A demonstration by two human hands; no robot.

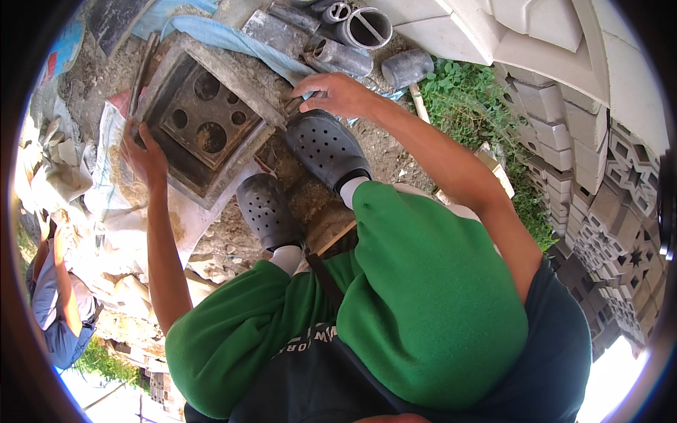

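A grey, dusty square mould lies on the ground ahead of me, tilted like a diamond. Inside it sits a plate with several round holes of different sizes. My left hand grips the left wall of the mould, thumb on the inner side and fingers outside. At the right corner, my right hand curls over a short stub sticking out from the mould, just above my right shoe; its fingertips are partly hidden. A thin metal bar leans along the mould's upper left side.
Several pipe pieces and cylinders lie beyond the mould, with blue cloth beside them. Stacked pale blocks stand to the right behind green weeds. My grey clogs are close to the mould. Another person is at far left.
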